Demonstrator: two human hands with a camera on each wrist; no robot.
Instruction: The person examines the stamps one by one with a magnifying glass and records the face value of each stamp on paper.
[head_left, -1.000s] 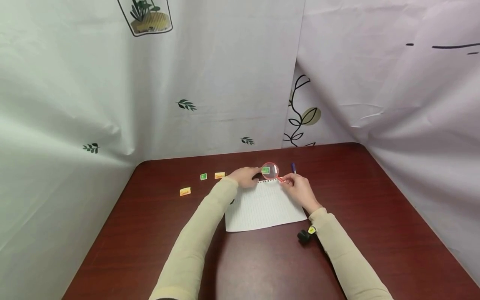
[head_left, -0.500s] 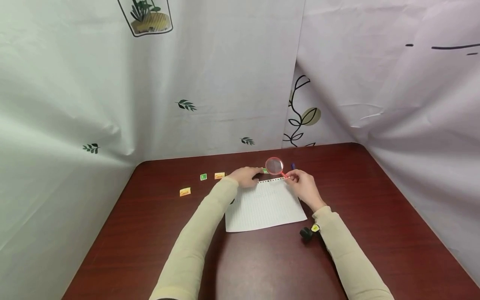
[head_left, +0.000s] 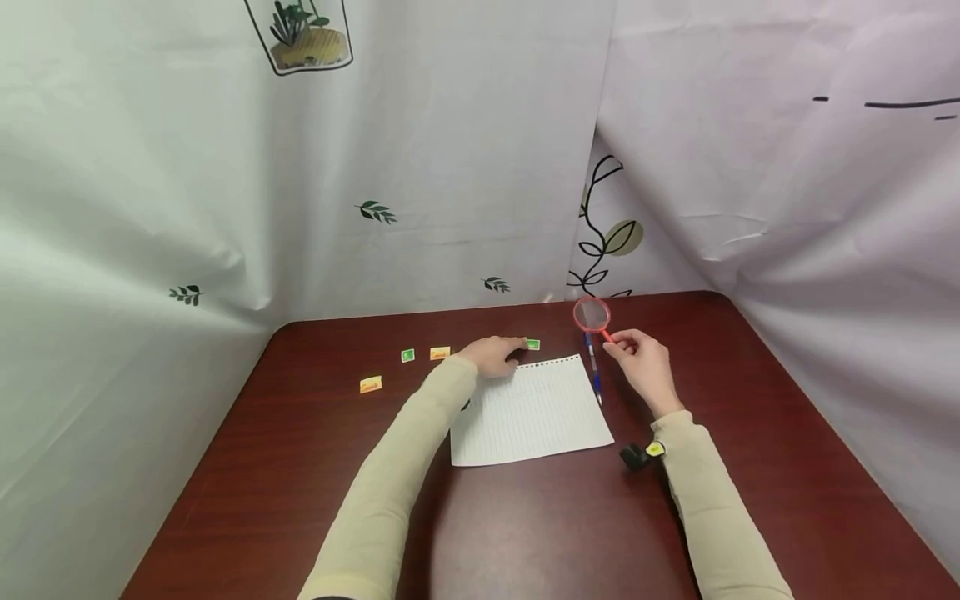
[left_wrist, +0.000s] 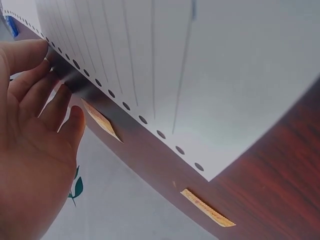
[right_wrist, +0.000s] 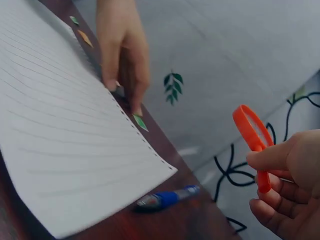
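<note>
In the head view, my right hand [head_left: 647, 367] pinches the handle of a red magnifying glass [head_left: 592, 314] between thumb and fingers. The right wrist view shows the magnifying glass [right_wrist: 249, 125] raised above the table, its ring tilted. My left hand [head_left: 491, 356] reaches over the top edge of a lined sheet of paper [head_left: 536, 417]. One of its fingertips touches a small green stamp [head_left: 533, 344] beyond that edge, partly covering it. Seen from the left wrist, the fingers of the left hand [left_wrist: 42, 120] are loosely bent and grip nothing.
A blue pen [head_left: 593, 367] lies along the paper's right side. To the left are another green stamp [head_left: 407, 355] and two orange stamps, one nearer [head_left: 371, 384] and one farther back [head_left: 440, 352]. A white printed curtain [head_left: 465, 167] hangs behind the dark red table [head_left: 247, 467].
My right hand has lifted the magnifying glass off the green stamp and carried it right and toward the back, uncovering the pen. My left hand stays at the stamp.
</note>
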